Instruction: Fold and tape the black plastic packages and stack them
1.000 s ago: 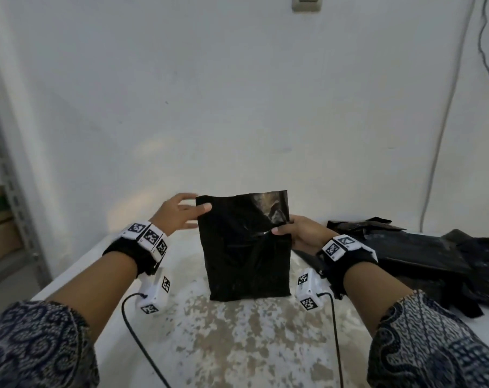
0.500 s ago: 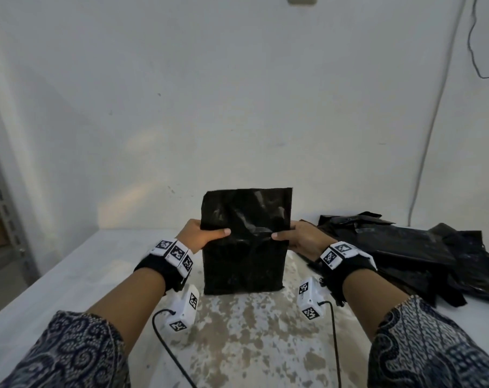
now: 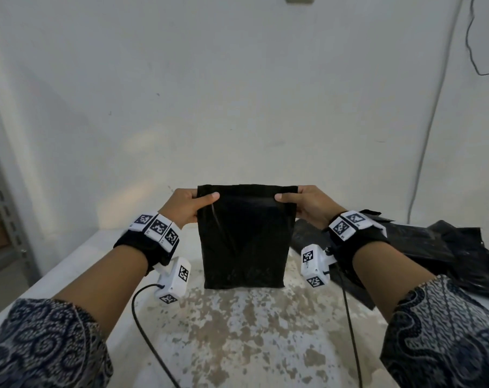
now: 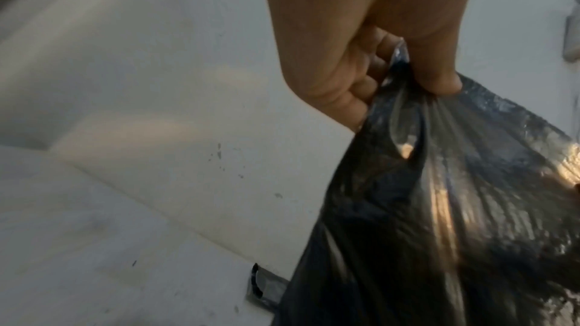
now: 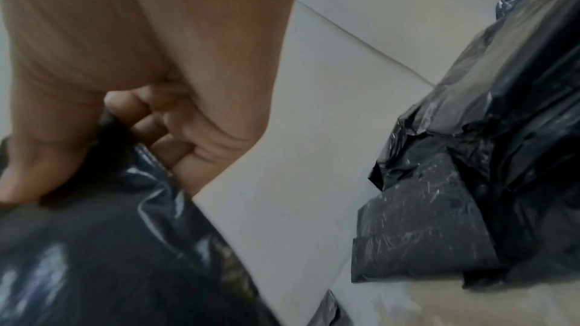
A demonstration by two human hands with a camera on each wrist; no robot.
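A black plastic package stands upright on the worn white table, its bottom edge on the surface. My left hand pinches its top left corner, thumb on the near face. My right hand pinches the top right corner the same way. In the left wrist view the left hand bunches the crinkled black plastic between thumb and curled fingers. In the right wrist view the right hand grips the black plastic at its upper edge.
A loose pile of black plastic packages lies on the table at the right, seen close as the pile in the right wrist view. A white wall rises right behind the table. Cables trail from the wrist cameras.
My left hand came in from beside the package and took hold of it. Both hands then slid up from the package's sides to its top corners, pulling the top edge taut.
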